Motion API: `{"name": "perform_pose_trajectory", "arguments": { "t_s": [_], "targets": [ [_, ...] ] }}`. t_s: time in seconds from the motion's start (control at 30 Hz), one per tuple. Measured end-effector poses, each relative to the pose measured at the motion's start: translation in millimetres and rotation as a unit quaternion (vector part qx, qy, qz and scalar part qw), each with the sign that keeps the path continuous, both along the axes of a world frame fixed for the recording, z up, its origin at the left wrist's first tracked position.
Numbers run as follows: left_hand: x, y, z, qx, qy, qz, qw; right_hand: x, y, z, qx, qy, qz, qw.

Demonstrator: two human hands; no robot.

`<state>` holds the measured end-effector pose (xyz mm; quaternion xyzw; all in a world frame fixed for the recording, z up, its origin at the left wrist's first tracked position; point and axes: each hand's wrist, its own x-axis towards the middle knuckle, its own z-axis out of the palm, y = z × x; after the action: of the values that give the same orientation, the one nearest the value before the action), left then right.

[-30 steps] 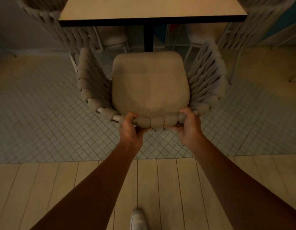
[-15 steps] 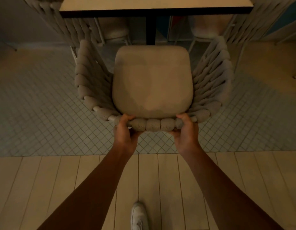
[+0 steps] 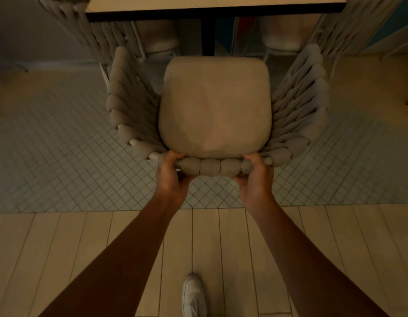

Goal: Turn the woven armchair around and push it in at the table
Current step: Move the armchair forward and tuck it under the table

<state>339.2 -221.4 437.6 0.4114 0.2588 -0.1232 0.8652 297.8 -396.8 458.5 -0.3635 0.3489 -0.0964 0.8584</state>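
The woven armchair (image 3: 215, 108) stands below me, its beige seat cushion facing the table (image 3: 214, 6) ahead. Thick woven rope forms its arms on both sides and its back rail nearest me. My left hand (image 3: 170, 177) grips the back rail at the left. My right hand (image 3: 255, 177) grips the same rail at the right. The front edge of the seat lies just short of the table's dark edge and close to its black centre post (image 3: 207, 35).
Similar woven chairs stand at the far left (image 3: 100, 30) and far right (image 3: 349, 24) of the table. Small grey tiles cover the floor under the chair; pale planks lie under me. My white shoe (image 3: 194, 296) shows at the bottom.
The armchair has slid forward toward the table with both hands still on its back rail. I have stepped closer behind it.
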Motion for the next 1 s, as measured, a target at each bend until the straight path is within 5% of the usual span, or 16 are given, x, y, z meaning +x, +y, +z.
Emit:
{"name": "perform_pose_trajectory", "arguments": {
  "t_s": [1.0],
  "targets": [
    [134.5, -65.2, 40.9, 0.040, 0.084, 0.019, 0.995, 149.8, -58.9, 25.8, -0.026, 0.090, 0.114, 0.989]
  ]
}}
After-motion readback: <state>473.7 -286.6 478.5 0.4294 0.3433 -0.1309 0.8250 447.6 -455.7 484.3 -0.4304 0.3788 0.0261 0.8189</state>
